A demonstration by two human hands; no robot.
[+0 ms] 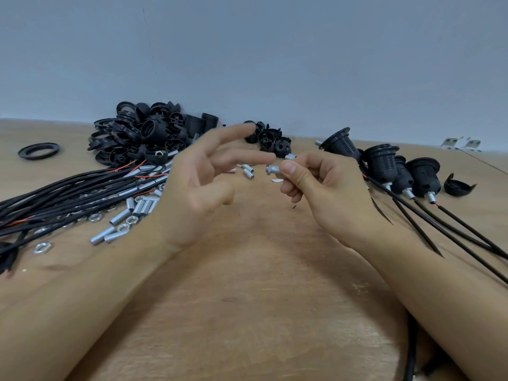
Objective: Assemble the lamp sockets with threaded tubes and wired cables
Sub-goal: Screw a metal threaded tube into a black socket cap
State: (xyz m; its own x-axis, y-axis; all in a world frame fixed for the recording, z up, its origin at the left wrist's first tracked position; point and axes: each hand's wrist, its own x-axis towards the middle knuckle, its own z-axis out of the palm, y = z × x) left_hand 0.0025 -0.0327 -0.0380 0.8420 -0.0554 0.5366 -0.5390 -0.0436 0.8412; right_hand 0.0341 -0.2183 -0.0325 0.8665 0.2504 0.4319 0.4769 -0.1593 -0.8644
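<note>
Both hands are up over the middle of the wooden table (247, 284). The right hand (324, 188) pinches a short threaded tube (273, 169) between thumb and curled fingers, silver end pointing left with a nut seated on it. The left hand (203, 182) is spread loose, fingers straight and fanned, holding nothing; one fingertip reaches to just beside the tube's tip (touching or not, I cannot tell).

Off to the left lies a bundle of black wired cables (63, 193), a few red leads showing, running out past the frame's edge. Beside and among them, loose threaded tubes (121, 215) and hex nuts (42, 247) are scattered across the wood. Behind that, a heap of black socket parts (148, 133) piles up against the grey wall (275, 50), with a single black ring (38, 151) lying apart at far left. A smaller cluster of black socket caps (272, 138) sits near the wall, behind the fingers.

On the right, a row of assembled lamp sockets (384, 166) lies on its side, each with a silver tube and black cable trailing toward the near edge. One lone black cap (459, 187) rests just beside the last socket.
</note>
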